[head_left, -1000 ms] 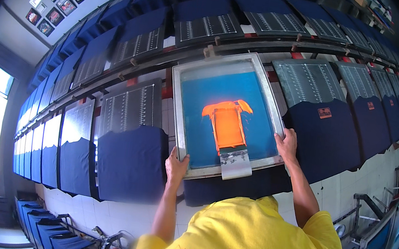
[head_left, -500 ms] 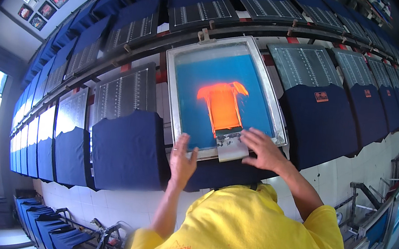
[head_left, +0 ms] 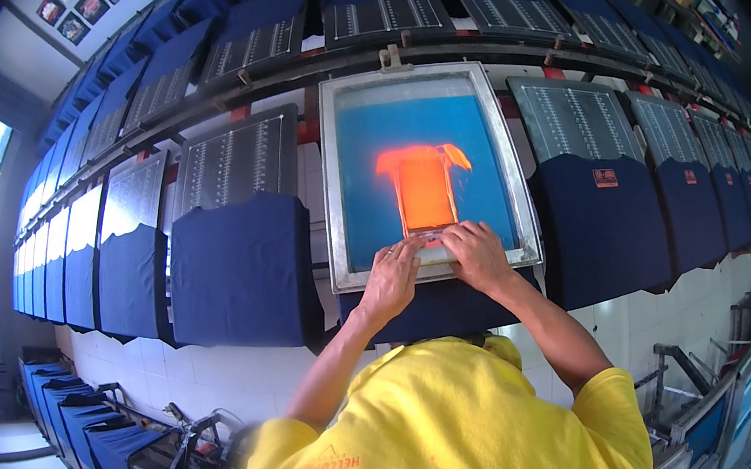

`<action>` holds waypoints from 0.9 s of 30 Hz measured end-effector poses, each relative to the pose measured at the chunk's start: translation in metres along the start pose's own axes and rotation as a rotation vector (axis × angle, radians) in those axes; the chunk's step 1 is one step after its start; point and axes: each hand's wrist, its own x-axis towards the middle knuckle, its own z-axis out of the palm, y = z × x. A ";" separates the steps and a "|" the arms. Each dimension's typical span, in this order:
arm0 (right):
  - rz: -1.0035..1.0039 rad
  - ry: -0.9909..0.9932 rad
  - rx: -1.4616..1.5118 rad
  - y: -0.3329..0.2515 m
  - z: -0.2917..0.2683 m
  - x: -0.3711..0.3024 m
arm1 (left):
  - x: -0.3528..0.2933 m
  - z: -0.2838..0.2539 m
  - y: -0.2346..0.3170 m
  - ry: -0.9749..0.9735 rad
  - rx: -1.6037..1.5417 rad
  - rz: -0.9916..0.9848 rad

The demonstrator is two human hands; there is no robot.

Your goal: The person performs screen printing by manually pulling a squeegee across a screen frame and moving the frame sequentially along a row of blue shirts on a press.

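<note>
A screen printing frame (head_left: pixel 331 182) with pale metal sides and blue mesh (head_left: pixel 488 197) lies in front of me. Bright orange ink (head_left: pixel 426 189) covers a block in the mesh's middle, with smears at its upper right. At the ink's near edge is a squeegee (head_left: pixel 433 235), largely covered by my fingers. My left hand (head_left: pixel 392 279) grips its left end, fingers bent over the top. The right end is held by my right hand (head_left: pixel 478 256), thumb side toward the other hand. Under the frame, navy fabric (head_left: pixel 441 310) shows at the near side.
Dark platens (head_left: pixel 240 157) draped with navy shirts (head_left: pixel 244 270) stand in rows to both sides and behind. Right-hand shirts bear a small orange print (head_left: pixel 606 177). A rail (head_left: pixel 321 68) runs behind the frame. More framed screens (head_left: pixel 737 420) lean at lower right.
Both hands, apart and open before, have come together on the squeegee. Its pale flat face, which lay toward me over the frame's near edge, is now tipped up and mostly hidden.
</note>
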 end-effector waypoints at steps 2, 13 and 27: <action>-0.025 0.040 -0.012 -0.005 -0.007 -0.001 | -0.005 -0.001 0.005 0.037 0.041 0.018; -0.008 0.139 -0.044 0.019 0.025 0.019 | 0.020 0.020 -0.022 0.155 0.267 0.055; 0.032 0.133 0.018 0.027 -0.005 0.044 | 0.053 -0.012 -0.012 0.180 0.282 0.134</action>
